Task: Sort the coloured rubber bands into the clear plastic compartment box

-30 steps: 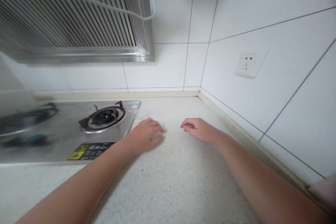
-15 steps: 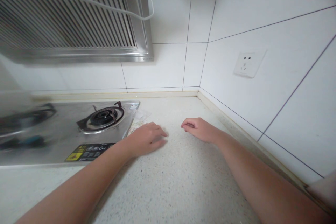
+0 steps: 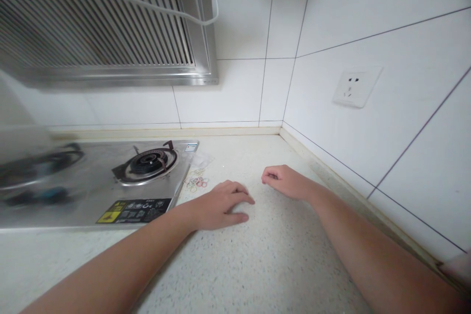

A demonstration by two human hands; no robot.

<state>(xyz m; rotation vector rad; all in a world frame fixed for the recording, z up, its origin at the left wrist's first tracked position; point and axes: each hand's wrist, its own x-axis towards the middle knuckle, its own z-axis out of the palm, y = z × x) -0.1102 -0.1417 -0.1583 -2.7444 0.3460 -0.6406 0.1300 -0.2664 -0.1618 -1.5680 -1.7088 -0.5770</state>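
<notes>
Lying loosely clustered on the desk [image 3: 257, 265], short of its back edge, left of its far-right corner: small, thin, multicoloured rings [image 3: 196, 183].

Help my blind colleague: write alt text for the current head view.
A left hand, loosely open, and a curled right hand are over a speckled countertop. Small colored rings lie beside a gas cooktop, with a range hood above and a wall socket at right.
</notes>
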